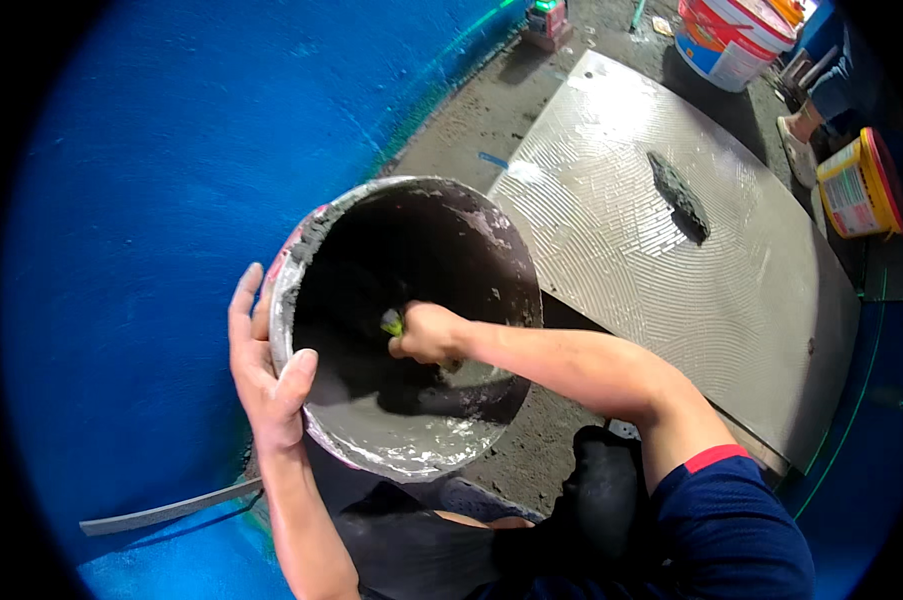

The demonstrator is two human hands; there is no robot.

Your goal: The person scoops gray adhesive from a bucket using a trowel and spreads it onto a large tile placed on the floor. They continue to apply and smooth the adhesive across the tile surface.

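Observation:
A mortar-smeared bucket is tipped toward me, its mouth facing up at the middle of the view. My left hand grips its left rim, thumb over the edge and fingers spread along the outside. Inside, my right hand is closed around a tool with a yellow-green handle. The tool's working end is lost in the dark of the bucket. Grey wet mortar coats the lower inner wall. To the right lies a large tile covered in combed ridges, with a dark lump of mortar on it.
A blue wall rises close on the left, with a thin grey strip near its foot. A laser level stands at the far end. A red-and-white bucket, a yellow bucket and another person's shoe are beyond the tile.

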